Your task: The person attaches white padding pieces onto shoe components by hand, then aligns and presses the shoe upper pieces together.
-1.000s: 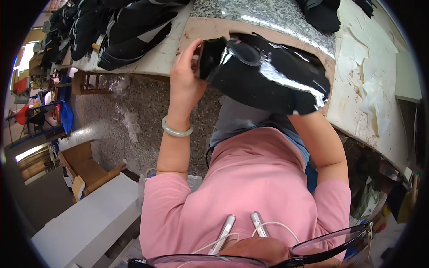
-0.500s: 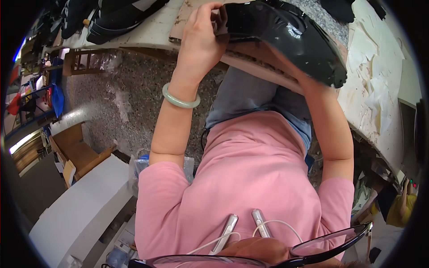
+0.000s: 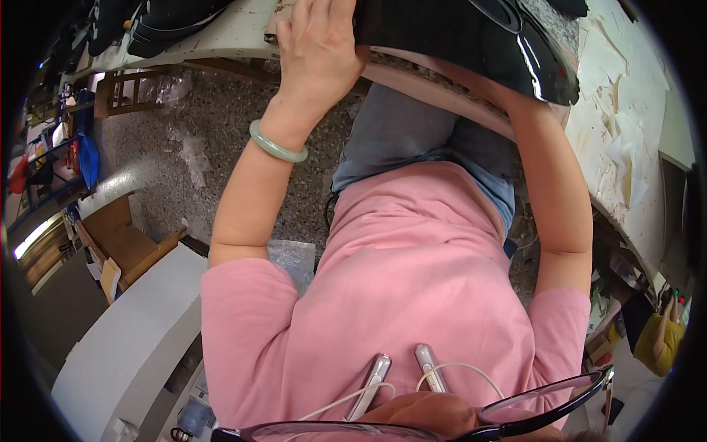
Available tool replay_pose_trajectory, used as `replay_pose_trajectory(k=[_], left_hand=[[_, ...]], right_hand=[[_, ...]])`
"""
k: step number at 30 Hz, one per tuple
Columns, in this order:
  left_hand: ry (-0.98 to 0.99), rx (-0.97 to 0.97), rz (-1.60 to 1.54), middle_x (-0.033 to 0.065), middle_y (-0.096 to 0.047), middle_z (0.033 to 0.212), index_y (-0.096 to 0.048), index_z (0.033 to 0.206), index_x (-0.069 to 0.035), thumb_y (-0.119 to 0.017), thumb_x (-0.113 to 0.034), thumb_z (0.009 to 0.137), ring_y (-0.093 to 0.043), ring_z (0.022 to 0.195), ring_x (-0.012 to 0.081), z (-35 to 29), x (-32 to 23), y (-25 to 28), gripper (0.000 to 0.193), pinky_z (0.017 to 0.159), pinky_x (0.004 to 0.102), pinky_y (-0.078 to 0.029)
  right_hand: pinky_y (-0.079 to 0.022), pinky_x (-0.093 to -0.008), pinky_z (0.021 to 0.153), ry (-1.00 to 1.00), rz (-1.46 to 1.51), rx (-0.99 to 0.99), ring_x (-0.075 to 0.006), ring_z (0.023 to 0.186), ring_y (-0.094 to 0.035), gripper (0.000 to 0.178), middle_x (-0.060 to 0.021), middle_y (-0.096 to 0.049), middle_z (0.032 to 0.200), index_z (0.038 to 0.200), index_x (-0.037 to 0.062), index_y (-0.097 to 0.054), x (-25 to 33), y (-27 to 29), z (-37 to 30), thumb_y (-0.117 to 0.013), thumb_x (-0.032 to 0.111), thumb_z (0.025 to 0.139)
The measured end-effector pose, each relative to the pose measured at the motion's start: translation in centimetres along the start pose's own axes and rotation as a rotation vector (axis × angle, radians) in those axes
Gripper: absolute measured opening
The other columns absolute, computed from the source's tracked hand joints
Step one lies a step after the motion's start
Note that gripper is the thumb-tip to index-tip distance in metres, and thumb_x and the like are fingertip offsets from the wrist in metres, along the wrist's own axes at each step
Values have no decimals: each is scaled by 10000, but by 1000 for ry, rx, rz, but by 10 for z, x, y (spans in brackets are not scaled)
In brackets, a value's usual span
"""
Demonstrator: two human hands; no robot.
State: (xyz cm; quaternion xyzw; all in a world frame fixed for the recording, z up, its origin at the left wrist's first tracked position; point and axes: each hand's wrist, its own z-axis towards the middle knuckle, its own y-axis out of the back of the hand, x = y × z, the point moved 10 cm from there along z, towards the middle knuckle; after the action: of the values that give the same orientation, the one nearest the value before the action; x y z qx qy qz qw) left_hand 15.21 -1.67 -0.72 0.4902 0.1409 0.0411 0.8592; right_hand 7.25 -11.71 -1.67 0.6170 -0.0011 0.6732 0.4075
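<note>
A large glossy black piece (image 3: 442, 44), curved like a patent-leather boot or shoe upper, spans the top of the view over the worktable edge. My left hand (image 3: 320, 55) is at its left end, fingers bent forward and cut off by the top of the picture. It appears to grip the piece there, with the thumb hidden. My right forearm reaches up to the piece's right half. Part of my right hand (image 3: 460, 72) shows beneath its lower edge, but the fingers are covered by the black piece.
Black shoes (image 3: 169, 26) stand on the table at the upper left. Torn pale paper (image 3: 626, 155) covers the white table at the right. A brown box (image 3: 129, 239) and a white surface (image 3: 132, 346) lie at the lower left. A person in yellow (image 3: 658, 342) is far right.
The black piece has shifted up, partly out of the picture, and its surface is turned differently. My left hand has moved up and left, its fingers straighter. My right forearm has risen slightly.
</note>
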Motion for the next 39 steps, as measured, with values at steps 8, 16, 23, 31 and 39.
replay_pose_trajectory(k=[8, 16, 23, 31, 39], left_hand=[[-7, 37, -20, 135, -533, 1188, -385, 1369, -100, -598, -65, 774, -492, 1092, 346, 1, 6, -5, 633, 941, 478, -351], [14, 116, -34, 150, -525, 1189, -403, 1324, -73, -647, -20, 722, -482, 1100, 355, 11, 9, -8, 652, 917, 449, -383], [-421, -305, -46, 100, -591, 1066, -527, 1089, -68, -663, -48, 782, -529, 1137, 264, -20, -57, 29, 336, 921, 424, -348], [-450, 42, 228, 77, -595, 1021, -668, 929, -45, -654, -320, 825, -405, 1295, 247, -19, -67, -9, 294, 1036, 593, -186], [-565, 87, 279, 71, -577, 979, -687, 969, -11, -659, -436, 798, -368, 1324, 249, -8, -72, -5, 459, 1072, 654, -101]], right_hand=[[-502, -304, 648, -52, -55, 46, -211, 729, -634, 193, -92, -687, 830, 943, 68, -701, -3, -1, -2, -714, 196, 800], [-498, -291, 625, -140, -77, 62, -188, 705, -632, 190, -82, -689, 812, 930, 69, -704, -15, -1, 1, -716, 217, 812], [-494, -279, 604, -245, -71, 136, -167, 684, -629, 191, -73, -690, 796, 918, 70, -707, -32, -6, 13, -718, 234, 822], [-490, -265, 581, -646, 175, 228, -144, 661, -627, 198, -64, -691, 777, 905, 71, -710, -83, 8, -6, -720, 255, 834], [-521, -321, 755, -345, -279, -232, -213, 817, -675, 298, -107, -720, 923, 995, 28, -701, -27, 78, -17, -772, 149, 732]])
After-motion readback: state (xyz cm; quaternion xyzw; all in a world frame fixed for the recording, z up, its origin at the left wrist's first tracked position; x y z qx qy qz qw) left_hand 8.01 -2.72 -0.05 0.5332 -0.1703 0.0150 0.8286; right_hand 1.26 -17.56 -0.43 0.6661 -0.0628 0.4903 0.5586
